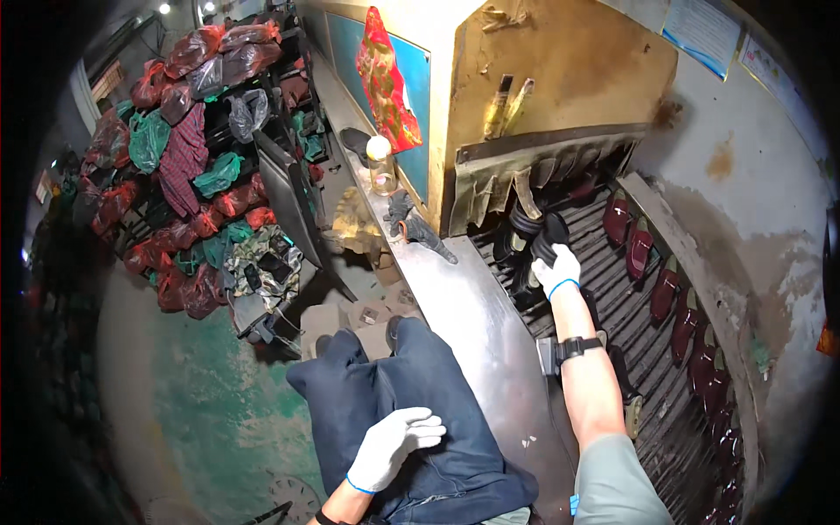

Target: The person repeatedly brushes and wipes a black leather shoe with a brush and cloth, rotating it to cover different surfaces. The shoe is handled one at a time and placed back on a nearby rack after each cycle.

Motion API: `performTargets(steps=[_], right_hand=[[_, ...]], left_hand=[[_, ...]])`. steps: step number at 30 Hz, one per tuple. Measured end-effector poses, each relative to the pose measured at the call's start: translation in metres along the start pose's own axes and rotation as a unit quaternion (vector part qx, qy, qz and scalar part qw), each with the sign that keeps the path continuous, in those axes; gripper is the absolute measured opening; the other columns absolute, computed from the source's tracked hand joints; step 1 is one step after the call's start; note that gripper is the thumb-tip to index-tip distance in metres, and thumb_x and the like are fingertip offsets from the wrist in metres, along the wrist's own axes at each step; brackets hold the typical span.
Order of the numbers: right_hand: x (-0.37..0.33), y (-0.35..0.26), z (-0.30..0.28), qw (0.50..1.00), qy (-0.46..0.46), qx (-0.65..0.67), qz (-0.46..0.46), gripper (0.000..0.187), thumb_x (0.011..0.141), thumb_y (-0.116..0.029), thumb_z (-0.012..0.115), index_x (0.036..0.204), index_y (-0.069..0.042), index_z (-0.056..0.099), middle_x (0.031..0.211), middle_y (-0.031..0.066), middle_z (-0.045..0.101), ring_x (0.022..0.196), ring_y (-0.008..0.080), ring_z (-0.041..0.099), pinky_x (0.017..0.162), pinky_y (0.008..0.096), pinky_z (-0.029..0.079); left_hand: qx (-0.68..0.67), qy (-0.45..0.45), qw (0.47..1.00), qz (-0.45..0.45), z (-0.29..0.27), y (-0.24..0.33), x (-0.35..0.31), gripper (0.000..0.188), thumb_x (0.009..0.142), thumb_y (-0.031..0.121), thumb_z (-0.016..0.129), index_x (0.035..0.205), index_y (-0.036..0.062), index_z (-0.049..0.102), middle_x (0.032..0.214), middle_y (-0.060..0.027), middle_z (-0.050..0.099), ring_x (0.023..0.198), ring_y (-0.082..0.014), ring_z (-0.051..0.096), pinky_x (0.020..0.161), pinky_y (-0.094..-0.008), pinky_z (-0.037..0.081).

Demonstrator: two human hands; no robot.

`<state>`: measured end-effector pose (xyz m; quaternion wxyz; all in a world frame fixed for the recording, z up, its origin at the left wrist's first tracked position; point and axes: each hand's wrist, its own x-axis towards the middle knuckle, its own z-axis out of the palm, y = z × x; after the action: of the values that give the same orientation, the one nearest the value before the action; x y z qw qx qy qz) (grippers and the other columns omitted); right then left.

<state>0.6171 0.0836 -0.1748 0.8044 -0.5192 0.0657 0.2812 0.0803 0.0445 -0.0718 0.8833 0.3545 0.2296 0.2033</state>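
gloved fingers (544, 267) of the right hand (558, 271) are closed around the near end of a black shoe (551, 232) — whether its sole rests on anything, i cannot tell. the shoe is toward the left edge of the slatted bed (643, 337), near the hanging strips (477, 199) at its far end, with other dark shoes (507, 245) just beside it. the left hand (385, 451) is above the lap, fingers loosely spread, nothing seen in its grasp. beyond the near edge of the metal ledge (455, 302), the work looks partway along: maroon shoes (665, 293) already stand in a row by the bed's right edge, while dark ones lie less evenly along the left. what seems left is the black shoe — not yet let go.
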Motion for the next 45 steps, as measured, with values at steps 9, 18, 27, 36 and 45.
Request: performTargets(steps=[9, 18, 27, 36, 45], right_hand=[[-0.368, 0.087, -0.082, 0.972, -0.120, -0.157, -0.125, 0.041, 0.096, -0.003, 0.063, 0.136, 0.003, 0.063, 0.105, 0.0089, 0.068, 0.092, 0.0188, 0.067, 0.084, 0.0344, 0.057], [-0.137, 0.065, -0.003, 0.904, 0.075, -0.391, -0.157, 0.118, 0.083, -0.021, 0.094, 0.175, 0.004, 0.026, 0.166, 0.0288, 0.053, 0.153, 0.0377, 0.053, 0.127, 0.0442, 0.044], [0.005, 0.076, -0.032, 0.987, 0.004, -0.149, -0.059, 0.093, 0.070, 0.001, 0.084, 0.158, 0.000, 0.055, 0.136, 0.0144, 0.072, 0.118, 0.0326, 0.072, 0.102, 0.0460, 0.061], [-0.231, 0.011, -0.085, 0.899, -0.333, 0.267, 0.098, 0.100, 0.086, -0.039, 0.085, 0.168, 0.000, 0.043, 0.164, 0.0302, 0.053, 0.147, 0.0549, 0.054, 0.127, 0.0793, 0.033], [-0.363, 0.042, -0.062, 0.917, -0.292, 0.133, 0.237, 0.091, 0.081, -0.017, 0.080, 0.165, -0.001, 0.048, 0.153, 0.0285, 0.063, 0.137, 0.0488, 0.066, 0.122, 0.0688, 0.051]], left_hand=[[-0.128, -0.070, 0.989, 0.018, -0.001, -0.001, 0.042, 0.096, 0.103, 0.036, 0.081, 0.176, 0.0033, 0.027, 0.176, -0.0229, 0.041, 0.159, -0.0406, 0.048, 0.125, -0.0534, 0.047], [0.030, 0.170, 0.982, 0.073, -0.020, 0.001, -0.018, 0.058, 0.093, 0.006, 0.086, 0.145, -0.0005, 0.061, 0.142, -0.0120, 0.071, 0.128, -0.0232, 0.068, 0.116, -0.0413, 0.053], [0.346, 0.145, 0.923, 0.083, -0.051, 0.067, 0.000, 0.053, 0.101, 0.008, 0.077, 0.151, -0.0021, 0.063, 0.138, -0.0123, 0.075, 0.124, -0.0209, 0.072, 0.114, -0.0366, 0.054], [-0.022, 0.010, 0.999, 0.048, -0.047, 0.053, 0.011, 0.072, 0.101, 0.032, 0.085, 0.157, 0.0027, 0.053, 0.173, -0.0225, 0.049, 0.160, -0.0400, 0.048, 0.132, -0.0523, 0.041], [-0.049, -0.080, 0.993, 0.075, -0.049, 0.054, 0.006, 0.053, 0.114, 0.034, 0.069, 0.156, 0.0081, 0.052, 0.161, -0.0239, 0.059, 0.154, -0.0432, 0.054, 0.128, -0.0551, 0.045]])
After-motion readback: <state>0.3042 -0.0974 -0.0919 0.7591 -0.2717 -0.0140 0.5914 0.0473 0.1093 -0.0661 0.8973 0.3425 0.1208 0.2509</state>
